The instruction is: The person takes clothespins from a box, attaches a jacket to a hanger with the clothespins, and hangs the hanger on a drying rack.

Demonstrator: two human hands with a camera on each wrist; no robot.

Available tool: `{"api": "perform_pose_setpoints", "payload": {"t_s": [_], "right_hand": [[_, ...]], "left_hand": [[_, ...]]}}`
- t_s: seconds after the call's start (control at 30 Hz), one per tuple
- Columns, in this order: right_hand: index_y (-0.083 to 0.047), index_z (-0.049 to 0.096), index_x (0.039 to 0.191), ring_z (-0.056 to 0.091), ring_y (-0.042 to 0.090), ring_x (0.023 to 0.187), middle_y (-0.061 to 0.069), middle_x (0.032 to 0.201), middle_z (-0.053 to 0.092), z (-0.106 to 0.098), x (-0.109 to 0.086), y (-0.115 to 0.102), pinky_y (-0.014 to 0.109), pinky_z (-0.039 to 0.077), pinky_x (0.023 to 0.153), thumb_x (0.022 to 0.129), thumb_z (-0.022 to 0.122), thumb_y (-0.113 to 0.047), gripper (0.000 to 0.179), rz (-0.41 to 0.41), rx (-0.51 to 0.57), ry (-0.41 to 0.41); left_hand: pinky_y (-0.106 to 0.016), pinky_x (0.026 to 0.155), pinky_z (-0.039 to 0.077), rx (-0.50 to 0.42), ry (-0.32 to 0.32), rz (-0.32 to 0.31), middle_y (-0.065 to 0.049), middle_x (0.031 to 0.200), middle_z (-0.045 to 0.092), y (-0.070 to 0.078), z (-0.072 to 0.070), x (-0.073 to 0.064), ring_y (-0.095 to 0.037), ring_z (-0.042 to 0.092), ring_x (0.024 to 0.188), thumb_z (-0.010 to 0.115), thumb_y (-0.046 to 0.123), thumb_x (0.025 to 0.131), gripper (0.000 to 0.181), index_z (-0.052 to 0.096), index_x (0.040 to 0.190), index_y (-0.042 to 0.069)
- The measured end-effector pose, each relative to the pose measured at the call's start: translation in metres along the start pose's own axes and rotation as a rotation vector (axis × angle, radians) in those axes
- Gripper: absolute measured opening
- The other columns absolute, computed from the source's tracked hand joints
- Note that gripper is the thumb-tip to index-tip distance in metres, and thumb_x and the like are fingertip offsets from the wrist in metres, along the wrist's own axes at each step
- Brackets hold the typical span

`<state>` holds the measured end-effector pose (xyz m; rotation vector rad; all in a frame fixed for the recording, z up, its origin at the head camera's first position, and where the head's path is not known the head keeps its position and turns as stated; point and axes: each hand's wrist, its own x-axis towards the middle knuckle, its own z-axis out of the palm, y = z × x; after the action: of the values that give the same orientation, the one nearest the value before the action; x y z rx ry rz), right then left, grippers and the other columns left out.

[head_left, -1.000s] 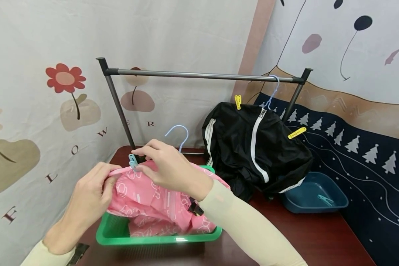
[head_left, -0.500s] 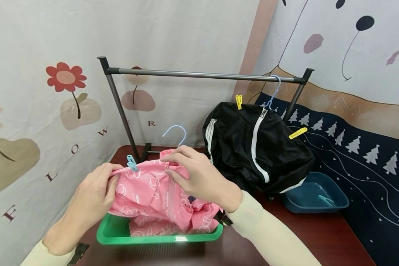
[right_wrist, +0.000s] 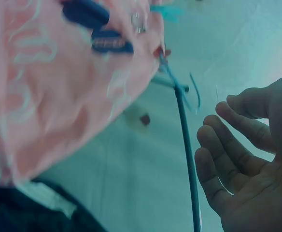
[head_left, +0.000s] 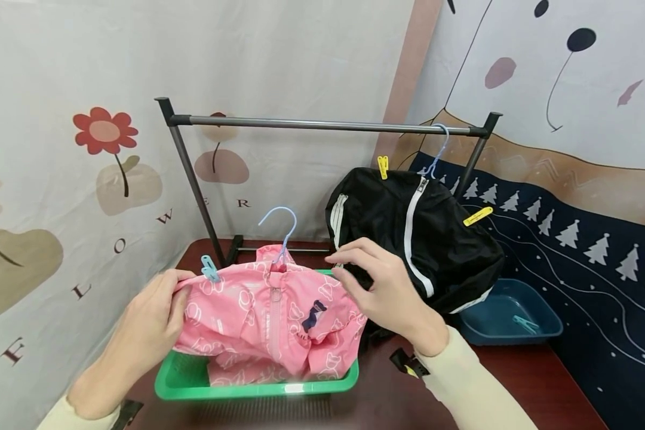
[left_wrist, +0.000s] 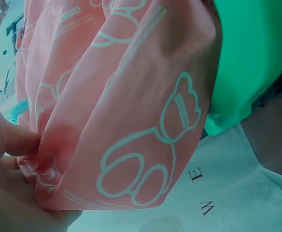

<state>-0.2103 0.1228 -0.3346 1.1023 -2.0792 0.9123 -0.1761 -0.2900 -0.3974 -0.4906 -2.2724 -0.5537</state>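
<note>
A pink jacket [head_left: 236, 325] with white line prints and a front zip lies over the green basket [head_left: 255, 392]. From its collar rises the hook of a light blue hanger [head_left: 287, 233]. My left hand [head_left: 140, 325] pinches the jacket's upper left edge, and the left wrist view shows the cloth [left_wrist: 126, 121] bunched at the fingers. Just right of that grip, a light blue clothespin [head_left: 210, 269] is clipped on the jacket. My right hand [head_left: 389, 292] hovers by the jacket's right side, its fingers loosely bent; in the right wrist view the hand [right_wrist: 247, 159] holds nothing.
Behind stands a dark metal rack [head_left: 301, 124]. A black jacket [head_left: 373, 209] hangs at its right on a blue hanger [head_left: 442, 152], with yellow clothespins [head_left: 383, 168] on it. A dark blue basin [head_left: 475, 331] at the right holds a light blue clothespin [head_left: 525, 324].
My right hand has let go of the light blue clothespin and moved right across the jacket, uncovering the zip and collar. The left hand keeps its grip in about the same place.
</note>
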Motion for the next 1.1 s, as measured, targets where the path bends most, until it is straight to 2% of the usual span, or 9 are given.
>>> {"api": "perform_pose_setpoints", "payload": {"t_s": [0.13,0.3,0.53,0.67,0.87,1.1], "right_hand": [[-0.013,0.087,0.126,0.080,0.017,0.116,0.001,0.126,0.082,-0.022,-0.015,0.009,0.014,0.058,0.108,0.103,0.088,-0.005,0.024,0.067,-0.035,0.028],[-0.015,0.088,0.124,0.079,0.016,0.112,0.000,0.124,0.083,-0.049,-0.033,0.020,0.013,0.056,0.105,0.104,0.087,-0.004,0.022,0.139,-0.113,0.074],[-0.012,0.089,0.119,0.078,0.014,0.108,0.003,0.120,0.085,-0.082,-0.050,0.040,0.010,0.054,0.096,0.101,0.085,0.004,0.024,0.165,-0.216,0.160],[-0.010,0.089,0.118,0.075,0.006,0.109,0.006,0.117,0.086,-0.100,-0.058,0.049,0.010,0.052,0.095,0.100,0.085,0.007,0.025,0.183,-0.260,0.202],[-0.007,0.089,0.118,0.067,-0.011,0.107,0.011,0.113,0.085,-0.122,-0.071,0.059,0.007,0.050,0.098,0.101,0.083,0.008,0.024,0.226,-0.310,0.223],[-0.006,0.089,0.118,0.064,-0.018,0.102,0.016,0.111,0.083,-0.147,-0.083,0.069,0.006,0.050,0.094,0.102,0.081,0.008,0.023,0.280,-0.350,0.278]], "left_hand": [[-0.027,0.084,0.053,-0.013,-0.001,-0.005,-0.008,0.111,0.078,0.000,0.000,-0.001,-0.022,0.063,0.091,0.082,-0.006,0.099,0.033,0.074,0.127,0.007],[-0.023,0.081,0.051,-0.027,0.001,-0.009,-0.007,0.111,0.077,-0.002,0.001,-0.003,-0.020,0.061,0.090,0.082,-0.007,0.098,0.034,0.074,0.127,0.008],[-0.026,0.086,0.053,-0.027,0.013,-0.014,-0.008,0.113,0.078,-0.002,0.000,-0.006,-0.022,0.064,0.092,0.082,-0.007,0.098,0.034,0.075,0.128,0.007],[-0.028,0.087,0.053,-0.028,0.015,-0.014,-0.007,0.113,0.078,-0.003,0.000,-0.006,-0.022,0.064,0.093,0.082,-0.007,0.098,0.034,0.075,0.128,0.007],[-0.028,0.087,0.053,-0.029,0.018,-0.014,-0.007,0.114,0.078,-0.003,0.001,-0.005,-0.022,0.064,0.094,0.083,-0.007,0.098,0.035,0.075,0.129,0.007],[-0.030,0.088,0.053,-0.033,0.018,-0.013,-0.008,0.115,0.078,-0.004,0.002,-0.004,-0.022,0.064,0.095,0.082,-0.008,0.098,0.035,0.074,0.128,0.007]]}}
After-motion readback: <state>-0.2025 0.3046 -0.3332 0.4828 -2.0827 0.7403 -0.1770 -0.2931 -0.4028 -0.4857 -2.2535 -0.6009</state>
